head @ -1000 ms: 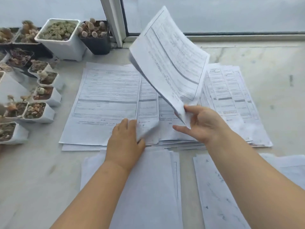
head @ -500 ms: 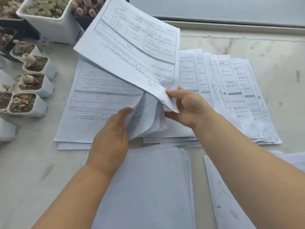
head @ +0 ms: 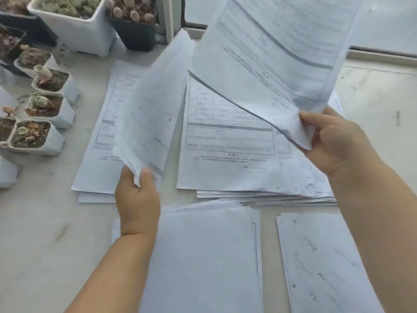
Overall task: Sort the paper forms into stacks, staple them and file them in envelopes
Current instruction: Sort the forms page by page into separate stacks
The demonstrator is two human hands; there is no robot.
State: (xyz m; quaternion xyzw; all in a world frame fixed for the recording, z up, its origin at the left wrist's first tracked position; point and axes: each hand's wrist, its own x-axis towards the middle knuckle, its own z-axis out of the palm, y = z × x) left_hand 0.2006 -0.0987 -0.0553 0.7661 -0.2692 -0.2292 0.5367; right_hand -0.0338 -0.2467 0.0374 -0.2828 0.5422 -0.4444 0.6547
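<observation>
We see a pale marbled table (head: 45,240) under soft daylight. Along its far edge runs a window (head: 388,23) with a white frame post (head: 168,19). At the left stand small white pots (head: 56,114) of succulents, a larger white planter (head: 76,30) and a dark pot (head: 135,35).

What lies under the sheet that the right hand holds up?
Under the lifted sheet, pinched by the right hand, lies a fanned stack of printed forms. The stack's far right part is covered.

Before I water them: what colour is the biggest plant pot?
White pot, head view.
</observation>
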